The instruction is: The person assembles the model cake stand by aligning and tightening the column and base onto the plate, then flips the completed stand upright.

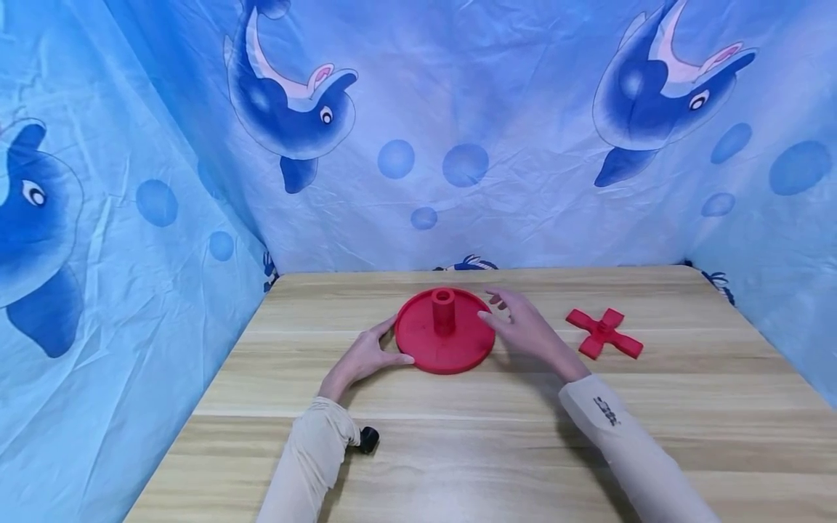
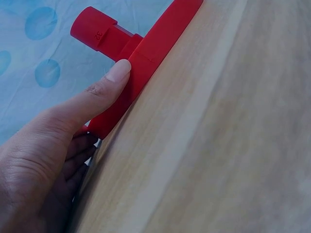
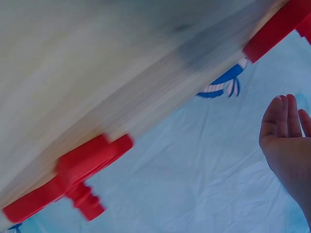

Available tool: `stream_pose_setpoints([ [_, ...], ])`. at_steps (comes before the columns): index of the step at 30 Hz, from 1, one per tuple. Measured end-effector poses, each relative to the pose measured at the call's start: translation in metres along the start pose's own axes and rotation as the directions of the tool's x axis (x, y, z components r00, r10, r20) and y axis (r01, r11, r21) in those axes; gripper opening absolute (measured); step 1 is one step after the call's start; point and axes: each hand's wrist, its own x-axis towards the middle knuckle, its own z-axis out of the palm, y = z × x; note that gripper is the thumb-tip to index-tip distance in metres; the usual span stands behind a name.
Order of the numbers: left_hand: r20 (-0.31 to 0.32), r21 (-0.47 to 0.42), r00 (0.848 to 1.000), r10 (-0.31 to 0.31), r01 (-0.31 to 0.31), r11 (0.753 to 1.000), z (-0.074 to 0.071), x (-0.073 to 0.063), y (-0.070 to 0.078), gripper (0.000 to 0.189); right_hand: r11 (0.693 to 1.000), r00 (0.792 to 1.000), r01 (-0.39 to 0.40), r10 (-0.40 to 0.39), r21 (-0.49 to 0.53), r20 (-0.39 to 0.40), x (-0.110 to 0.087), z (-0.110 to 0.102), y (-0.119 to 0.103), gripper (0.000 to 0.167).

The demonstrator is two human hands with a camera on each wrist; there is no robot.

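Note:
A red round base [image 1: 418, 349], a shallow rimmed disc with a hollow upright post [image 1: 444, 312] at its centre, sits on the wooden table. My left hand [image 1: 362, 357] grips its left rim, thumb at the front edge and fingers at the left side. In the left wrist view, the left thumb [image 2: 104, 90] lies against the rim while the other fingers are partly hidden behind it. Beside the right rim hovers my right hand [image 1: 523, 327], its fingers loosely bent and holding nothing. The right wrist view shows that hand [image 3: 291, 141] apart from the base [image 3: 277, 31].
To the right of the right hand lies a red four-armed cross piece [image 1: 603, 333] with a short ridged stub at its centre. A small black object [image 1: 369, 440] is at the left sleeve's cuff. Blue dolphin-print sheets [image 1: 418, 131] enclose the table [image 1: 458, 450] at the back and sides.

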Motion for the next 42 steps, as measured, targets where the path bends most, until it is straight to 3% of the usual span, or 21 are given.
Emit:
stream_pose_setpoints([
  [11, 0.007, -0.001, 1.0, 0.006, -0.006, 1.0, -0.002, 0.0, 0.0, 0.107, 0.999, 0.997, 0.03, -0.034, -0.045, -0.073, -0.024, -0.028, 0.033, 0.061],
  [25, 0.002, 0.008, 1.0, 0.007, -0.007, 1.0, -0.001, 0.001, -0.001, 0.106, 0.997, 0.99, 0.021, -0.031, -0.073, -0.137, -0.054, -0.072, 0.056, 0.055],
  [42, -0.001, -0.008, 1.0, -0.003, 0.003, 1.0, -0.001, 0.001, 0.0, 0.105, 0.98, 0.978, -0.071, 0.032, -0.187, -0.204, -0.101, -0.114, 0.097, 0.057],
])
